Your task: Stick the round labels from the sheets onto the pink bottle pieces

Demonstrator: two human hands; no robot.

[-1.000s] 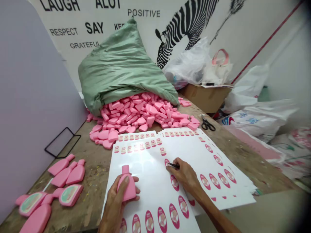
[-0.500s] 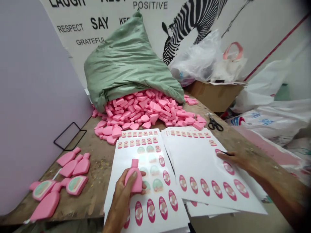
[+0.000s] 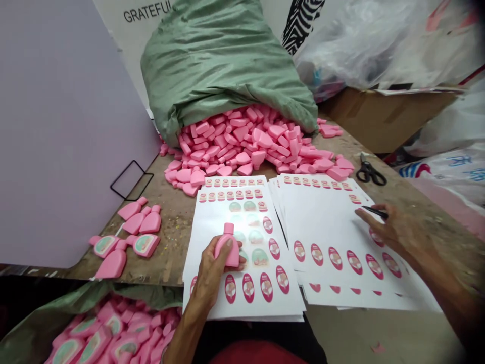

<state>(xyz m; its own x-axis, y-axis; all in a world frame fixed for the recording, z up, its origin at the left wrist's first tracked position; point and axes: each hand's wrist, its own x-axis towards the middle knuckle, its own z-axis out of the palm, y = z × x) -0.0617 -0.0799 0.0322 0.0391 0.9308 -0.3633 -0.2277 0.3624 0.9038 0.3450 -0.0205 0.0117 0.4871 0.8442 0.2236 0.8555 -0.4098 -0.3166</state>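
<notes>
My left hand [image 3: 212, 270] is closed round a small pink plastic bottle [image 3: 228, 247], held upright over the left sticker sheet [image 3: 242, 242] with oval pink and round green labels. My right hand [image 3: 397, 232] rests on the right stack of sticker sheets [image 3: 333, 222] and pinches a thin black tool [image 3: 375, 212] at its fingertips. The right stack lies slid aside from the left sheet.
A green sack [image 3: 227, 60] spills a pile of pink bottles [image 3: 250, 146] at the back of the wooden table [image 3: 170, 222]. Several bottles [image 3: 132, 237] lie at the left. Scissors [image 3: 369, 171] lie to the right. A bag of labelled bottles [image 3: 106, 333] sits below the front edge.
My right hand has slid the top sheets to the right, uncovering the green labels beneath. The view has dropped and moved closer, showing the bag below the table. The left hand kept its bottle.
</notes>
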